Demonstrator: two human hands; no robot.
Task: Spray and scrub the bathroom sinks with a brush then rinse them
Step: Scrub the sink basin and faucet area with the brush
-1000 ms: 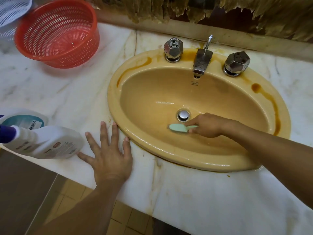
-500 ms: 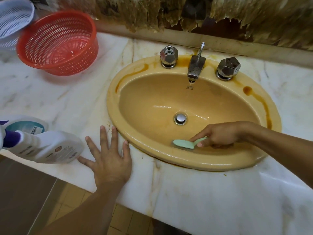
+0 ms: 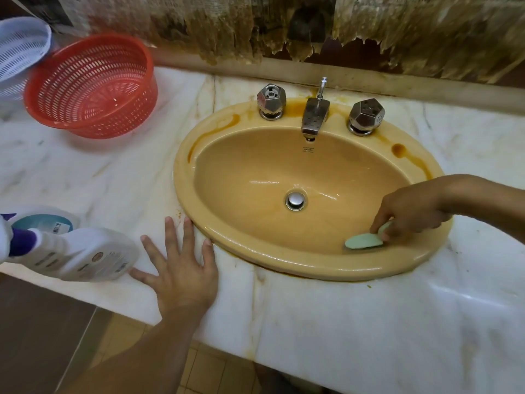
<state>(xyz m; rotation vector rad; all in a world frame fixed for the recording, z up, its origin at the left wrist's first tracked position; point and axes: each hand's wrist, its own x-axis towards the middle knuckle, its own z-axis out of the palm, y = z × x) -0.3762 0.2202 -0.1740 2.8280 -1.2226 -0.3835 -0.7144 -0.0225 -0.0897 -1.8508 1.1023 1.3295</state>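
An oval yellow-tan sink point(image 3: 244, 253) with brown stains on its rim is set into a white marble counter point(image 3: 369, 322). My right hand point(image 3: 409, 211) grips a pale green brush point(image 3: 363, 240), whose head lies against the basin's near right wall. A chrome drain plug point(image 3: 295, 200) sits at the basin's bottom. My left hand point(image 3: 181, 268) rests flat on the counter with fingers spread, fingertips at the sink's near left rim. A white spray bottle point(image 3: 79, 254) with a purple neck lies on its side just left of that hand.
A metal faucet point(image 3: 314, 116) and two faceted knobs point(image 3: 271, 100) point(image 3: 366, 114) stand at the sink's back. A red perforated basket point(image 3: 91, 86) and a white one point(image 3: 20, 49) sit at the far left. The wall behind is stained and peeling. Tiled floor shows below the counter edge.
My right hand has moved the brush from beside the drain to the right, along the near wall of the basin. The left hand and bottle stayed put.
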